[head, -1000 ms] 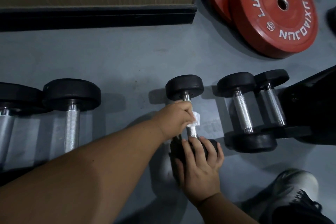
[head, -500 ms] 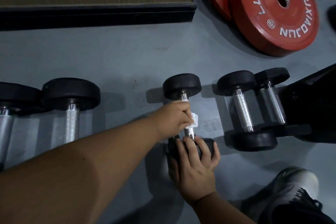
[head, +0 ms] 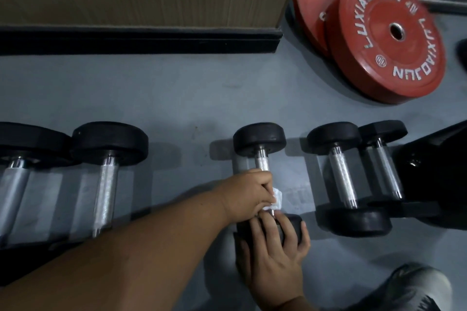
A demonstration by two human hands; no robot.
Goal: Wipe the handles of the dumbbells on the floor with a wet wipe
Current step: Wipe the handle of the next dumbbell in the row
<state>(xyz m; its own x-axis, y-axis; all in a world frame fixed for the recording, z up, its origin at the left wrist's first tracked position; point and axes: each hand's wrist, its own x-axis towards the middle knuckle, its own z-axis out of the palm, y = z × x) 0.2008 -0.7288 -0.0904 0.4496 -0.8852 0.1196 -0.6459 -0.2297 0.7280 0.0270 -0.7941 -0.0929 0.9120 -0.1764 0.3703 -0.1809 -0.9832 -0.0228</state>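
Note:
A small black dumbbell [head: 259,139] with a silver handle lies on the grey floor in the middle of the view. My left hand [head: 246,193] is wrapped round the lower part of its handle with a white wet wipe [head: 276,201] pressed against the metal. My right hand [head: 274,255] lies over the dumbbell's near black head, fingers spread across it. The upper part of the handle [head: 261,163] shows bare above my left hand.
Two larger dumbbells [head: 107,182] lie to the left and two small ones [head: 342,179] to the right, beside a black object [head: 434,171]. Two red weight plates [head: 389,40] lean at the back right. A wooden panel with black skirting [head: 141,38] runs behind. A shoe [head: 417,285] is at bottom right.
My left hand with the wipe has slid down the handle toward the near head, baring more metal above it. My right hand stays on the near head.

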